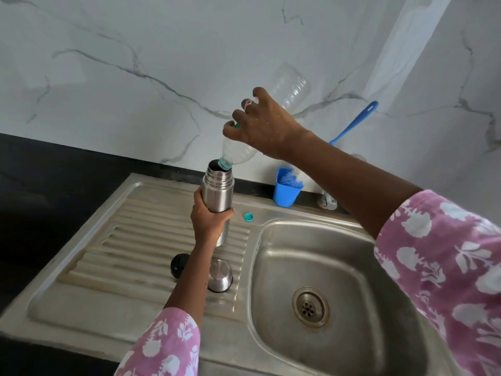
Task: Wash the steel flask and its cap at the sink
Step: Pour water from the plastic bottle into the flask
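So, head cam: left hand (210,219) grips the upright cylindrical steel flask (218,195) over the ribbed steel drainboard (130,248). The right hand (260,126) grips a tilted clear plastic bottle (291,86), neck at the flask's mouth. I see the domed steel cap (221,276) and a round black stopper (179,265) flanking the left forearm (189,280).

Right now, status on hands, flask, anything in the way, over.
Left hand grips steel flask, upright, uncapped. Right hand tips plastic bottle at its mouth. Steel cap, black stopper lie on drainboard. Nothing obstructs.

Flask (217,194) over drainboard (130,240) — cap (220,275) before it, basin (339,256) right.
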